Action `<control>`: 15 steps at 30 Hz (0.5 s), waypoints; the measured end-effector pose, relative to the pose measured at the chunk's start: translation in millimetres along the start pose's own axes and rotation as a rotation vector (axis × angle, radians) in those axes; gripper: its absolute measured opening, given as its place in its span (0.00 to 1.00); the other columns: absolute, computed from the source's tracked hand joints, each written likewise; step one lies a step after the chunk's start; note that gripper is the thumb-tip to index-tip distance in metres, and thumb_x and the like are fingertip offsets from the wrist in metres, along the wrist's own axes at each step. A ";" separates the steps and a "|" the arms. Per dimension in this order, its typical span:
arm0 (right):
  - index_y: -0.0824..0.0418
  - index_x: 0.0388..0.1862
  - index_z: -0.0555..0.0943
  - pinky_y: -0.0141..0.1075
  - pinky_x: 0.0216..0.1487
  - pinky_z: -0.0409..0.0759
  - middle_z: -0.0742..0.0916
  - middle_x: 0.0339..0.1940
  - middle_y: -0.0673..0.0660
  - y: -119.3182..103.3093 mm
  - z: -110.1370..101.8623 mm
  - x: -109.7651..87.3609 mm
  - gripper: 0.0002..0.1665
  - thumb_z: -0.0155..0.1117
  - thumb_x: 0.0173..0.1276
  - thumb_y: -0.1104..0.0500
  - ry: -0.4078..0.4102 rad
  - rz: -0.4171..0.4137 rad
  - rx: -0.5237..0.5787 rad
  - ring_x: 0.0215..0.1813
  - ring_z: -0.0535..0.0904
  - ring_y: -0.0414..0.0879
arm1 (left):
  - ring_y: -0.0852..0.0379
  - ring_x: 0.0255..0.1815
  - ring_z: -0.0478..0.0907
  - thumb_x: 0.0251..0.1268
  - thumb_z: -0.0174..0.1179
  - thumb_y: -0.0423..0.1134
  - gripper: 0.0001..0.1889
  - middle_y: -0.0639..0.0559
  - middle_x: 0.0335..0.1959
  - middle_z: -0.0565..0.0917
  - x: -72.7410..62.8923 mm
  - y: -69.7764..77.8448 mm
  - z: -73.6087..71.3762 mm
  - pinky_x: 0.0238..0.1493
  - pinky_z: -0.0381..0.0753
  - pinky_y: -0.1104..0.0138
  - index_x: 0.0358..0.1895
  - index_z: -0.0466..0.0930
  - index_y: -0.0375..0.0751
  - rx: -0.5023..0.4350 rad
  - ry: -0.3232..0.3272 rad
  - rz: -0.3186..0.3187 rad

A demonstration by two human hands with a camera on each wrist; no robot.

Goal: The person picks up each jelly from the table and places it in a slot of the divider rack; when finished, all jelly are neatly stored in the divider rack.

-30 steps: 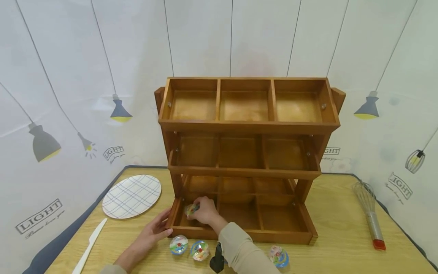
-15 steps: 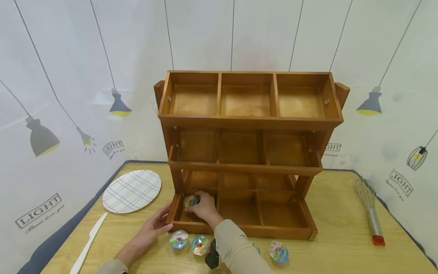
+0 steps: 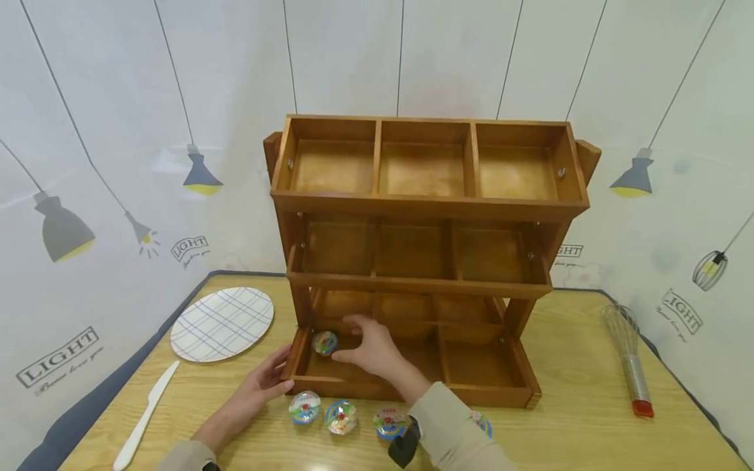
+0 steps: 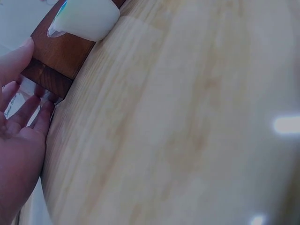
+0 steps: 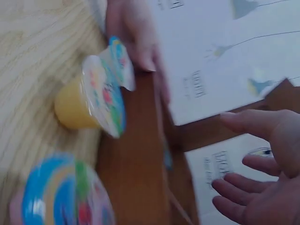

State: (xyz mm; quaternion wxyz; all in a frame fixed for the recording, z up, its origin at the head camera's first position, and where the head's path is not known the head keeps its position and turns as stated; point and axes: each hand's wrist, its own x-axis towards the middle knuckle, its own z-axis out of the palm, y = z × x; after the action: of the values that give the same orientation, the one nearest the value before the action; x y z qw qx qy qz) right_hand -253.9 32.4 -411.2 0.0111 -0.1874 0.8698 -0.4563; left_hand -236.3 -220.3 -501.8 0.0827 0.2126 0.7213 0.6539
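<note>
A small jelly cup [image 3: 324, 343] with a colourful lid sits in the bottom left compartment of the wooden three-tier shelf [image 3: 430, 209]. Just right of it is my right hand [image 3: 377, 350], thumb and fingers spread and holding nothing; the right wrist view also shows the bare palm [image 5: 267, 187]. My left hand [image 3: 256, 392] holds the shelf's lower left front corner, thumb at the front and fingers along the side. Along the shelf's front stand several more jelly cups [image 3: 341, 417], one partly hidden by my right sleeve. A pale cup [image 4: 89, 18] shows in the left wrist view.
A checked oval plate [image 3: 222, 324] lies on the table left of the shelf, with a white knife [image 3: 146, 415] in front of it. At the right lies a whisk [image 3: 629, 360] with a red-tipped handle. A printed cloth [image 3: 135, 163] hangs behind.
My right hand has let go of the jelly cup in the bottom left compartment and drawn back to the right, its fingers spreading. My left hand stays at the shelf corner.
</note>
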 end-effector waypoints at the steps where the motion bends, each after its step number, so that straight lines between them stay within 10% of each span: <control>1: 0.63 0.57 0.70 0.46 0.52 0.74 0.78 0.54 0.61 1.7 -10.5 -6.9 0.36 0.70 0.49 0.54 -0.012 -0.023 0.013 0.54 0.74 0.55 | 0.76 0.55 0.67 0.60 0.53 0.32 0.36 0.30 0.67 0.51 0.4 -0.2 0.0 0.53 0.66 0.81 0.68 0.44 0.34 0.001 0.000 0.001; 10: 0.60 0.49 0.75 0.38 0.45 0.79 0.83 0.42 0.59 46.5 -89.2 -83.6 0.25 0.67 0.53 0.54 -0.041 -0.165 0.115 0.43 0.79 0.51 | 0.77 0.55 0.66 0.60 0.52 0.31 0.35 0.29 0.66 0.50 1.6 -0.1 -2.2 0.53 0.67 0.81 0.68 0.44 0.33 -0.013 0.004 0.033; 15: 0.61 0.43 0.78 0.37 0.43 0.79 0.84 0.41 0.59 75.1 -104.7 -129.6 0.23 0.68 0.50 0.52 0.012 -0.041 0.023 0.42 0.80 0.49 | 0.77 0.55 0.66 0.61 0.52 0.32 0.35 0.29 0.67 0.49 2.2 0.3 -2.6 0.53 0.66 0.81 0.68 0.44 0.33 -0.002 -0.008 0.012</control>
State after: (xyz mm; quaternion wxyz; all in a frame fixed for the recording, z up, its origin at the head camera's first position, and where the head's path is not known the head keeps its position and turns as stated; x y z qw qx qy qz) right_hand -177.1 197.2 -429.7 -0.0012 -0.2024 0.8604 -0.4676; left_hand -239.2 -221.6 -500.8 0.0820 0.2193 0.7192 0.6542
